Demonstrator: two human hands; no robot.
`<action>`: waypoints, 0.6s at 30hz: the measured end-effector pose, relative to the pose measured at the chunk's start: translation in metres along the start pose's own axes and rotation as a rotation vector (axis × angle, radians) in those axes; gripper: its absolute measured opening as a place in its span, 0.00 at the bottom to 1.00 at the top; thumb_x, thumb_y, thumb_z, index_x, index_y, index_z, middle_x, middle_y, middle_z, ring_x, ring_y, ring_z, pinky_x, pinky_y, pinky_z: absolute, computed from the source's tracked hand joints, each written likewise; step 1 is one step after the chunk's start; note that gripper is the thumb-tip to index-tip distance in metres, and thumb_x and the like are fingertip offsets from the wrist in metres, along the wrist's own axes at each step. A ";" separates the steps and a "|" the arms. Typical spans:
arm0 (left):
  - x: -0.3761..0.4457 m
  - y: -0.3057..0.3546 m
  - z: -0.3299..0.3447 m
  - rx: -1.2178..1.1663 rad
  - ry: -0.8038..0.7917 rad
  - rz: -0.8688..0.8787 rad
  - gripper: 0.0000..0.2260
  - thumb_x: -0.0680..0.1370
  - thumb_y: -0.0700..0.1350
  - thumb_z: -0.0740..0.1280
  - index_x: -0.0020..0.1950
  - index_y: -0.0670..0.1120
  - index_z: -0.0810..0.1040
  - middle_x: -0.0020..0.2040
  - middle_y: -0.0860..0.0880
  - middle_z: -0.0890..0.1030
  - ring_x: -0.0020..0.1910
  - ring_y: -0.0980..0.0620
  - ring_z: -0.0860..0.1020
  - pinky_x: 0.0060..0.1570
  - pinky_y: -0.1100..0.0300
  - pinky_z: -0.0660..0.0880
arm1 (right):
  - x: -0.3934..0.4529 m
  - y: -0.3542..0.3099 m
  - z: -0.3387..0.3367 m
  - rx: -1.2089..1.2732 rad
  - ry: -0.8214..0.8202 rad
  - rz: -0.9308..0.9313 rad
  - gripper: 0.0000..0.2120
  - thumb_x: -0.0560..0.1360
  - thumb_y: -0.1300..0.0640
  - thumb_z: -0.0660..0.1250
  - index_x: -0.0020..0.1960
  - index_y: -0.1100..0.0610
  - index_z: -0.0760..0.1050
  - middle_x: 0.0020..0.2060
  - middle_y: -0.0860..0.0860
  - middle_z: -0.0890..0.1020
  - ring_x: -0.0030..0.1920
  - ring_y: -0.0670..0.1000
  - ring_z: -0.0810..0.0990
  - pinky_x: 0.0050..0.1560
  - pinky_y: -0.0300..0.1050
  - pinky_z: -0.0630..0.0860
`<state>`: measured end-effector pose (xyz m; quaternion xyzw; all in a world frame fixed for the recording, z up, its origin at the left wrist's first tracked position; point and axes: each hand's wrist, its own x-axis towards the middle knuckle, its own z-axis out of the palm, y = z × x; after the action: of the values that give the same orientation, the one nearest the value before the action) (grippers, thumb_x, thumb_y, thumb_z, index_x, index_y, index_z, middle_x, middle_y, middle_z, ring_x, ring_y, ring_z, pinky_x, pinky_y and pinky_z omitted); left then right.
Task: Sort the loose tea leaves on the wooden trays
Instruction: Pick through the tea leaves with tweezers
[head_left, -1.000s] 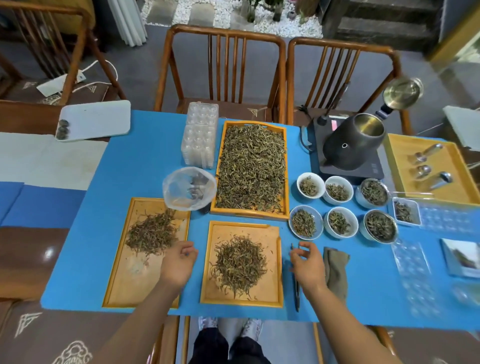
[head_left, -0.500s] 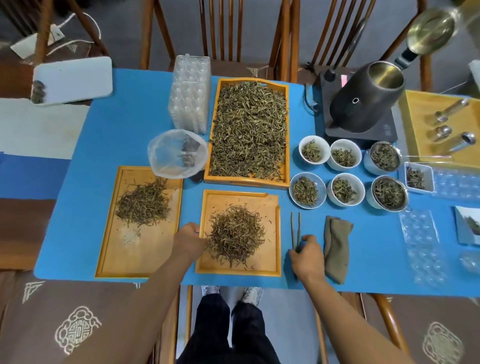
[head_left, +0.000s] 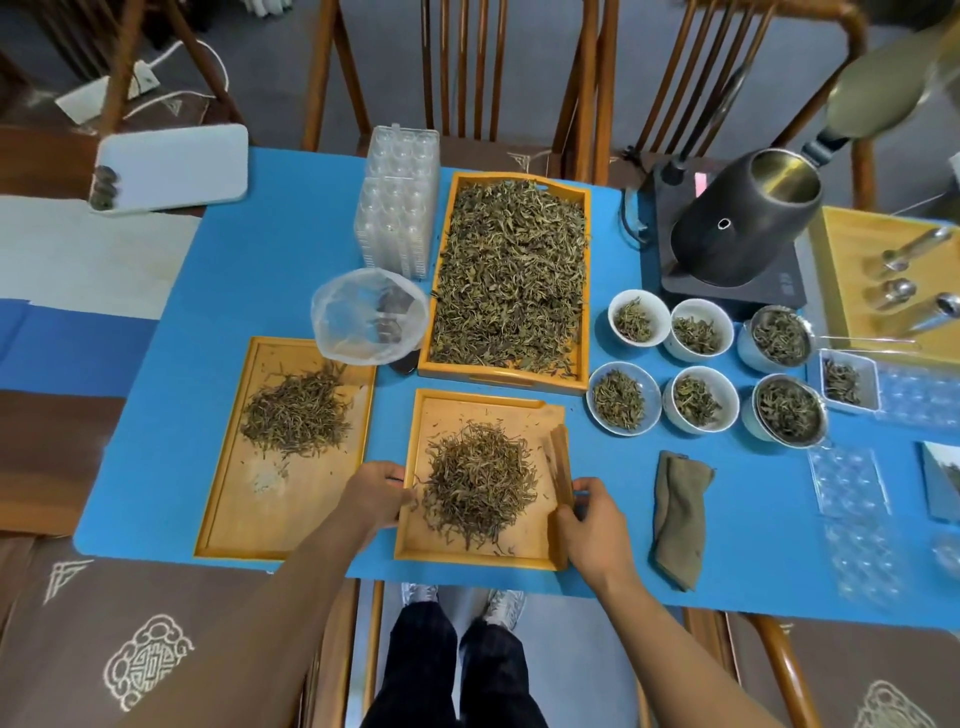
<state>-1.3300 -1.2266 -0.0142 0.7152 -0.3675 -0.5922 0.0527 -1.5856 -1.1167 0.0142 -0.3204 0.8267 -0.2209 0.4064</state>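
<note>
Both hands are on the small wooden tray (head_left: 519, 540) nearest the body: left hand (head_left: 375, 496) at its 9 o'clock rim, right hand (head_left: 592, 525) at 3 o'clock, fingers curled onto the edges. Its tea pile (head_left: 478, 480) sits dead centre. Looks like the tray's getting steadied or shifted before picking starts, so next up is probably freeing one hand to pull leaves out. Left tray (head_left: 291, 499) at 9 holds another pile; big tray (head_left: 511, 275) sits at 12 on the blue surface (head_left: 182, 467).

Blue mat (head_left: 291, 270) covers the desk; orange-yellow wooden trays (head_left: 311, 499) hold olive-brown tea leaves (head_left: 511, 270); 4 white cups (head_left: 701, 397); black kettle (head_left: 727, 228).
</note>
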 end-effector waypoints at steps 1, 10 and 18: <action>-0.001 0.001 -0.002 -0.024 -0.027 -0.003 0.08 0.77 0.33 0.70 0.53 0.40 0.75 0.42 0.44 0.75 0.40 0.47 0.76 0.34 0.58 0.74 | 0.000 -0.001 0.000 0.010 -0.012 0.000 0.08 0.74 0.63 0.65 0.52 0.54 0.73 0.40 0.49 0.82 0.41 0.54 0.80 0.43 0.53 0.77; -0.024 0.004 -0.034 -0.162 -0.270 -0.011 0.10 0.81 0.34 0.64 0.62 0.40 0.70 0.44 0.43 0.74 0.30 0.51 0.74 0.37 0.54 0.74 | -0.009 -0.021 -0.016 0.073 -0.032 -0.068 0.11 0.74 0.60 0.67 0.52 0.47 0.72 0.43 0.44 0.81 0.39 0.49 0.81 0.41 0.53 0.78; -0.083 0.035 -0.078 -0.558 -0.453 0.164 0.13 0.78 0.29 0.63 0.62 0.37 0.73 0.38 0.41 0.83 0.35 0.46 0.84 0.34 0.56 0.83 | -0.032 -0.069 -0.057 0.094 -0.042 -0.257 0.11 0.76 0.57 0.67 0.53 0.43 0.73 0.43 0.46 0.84 0.39 0.51 0.82 0.39 0.50 0.78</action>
<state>-1.2796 -1.2315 0.0936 0.4924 -0.2505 -0.8066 0.2102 -1.5926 -1.1361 0.1066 -0.4089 0.7588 -0.3030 0.4065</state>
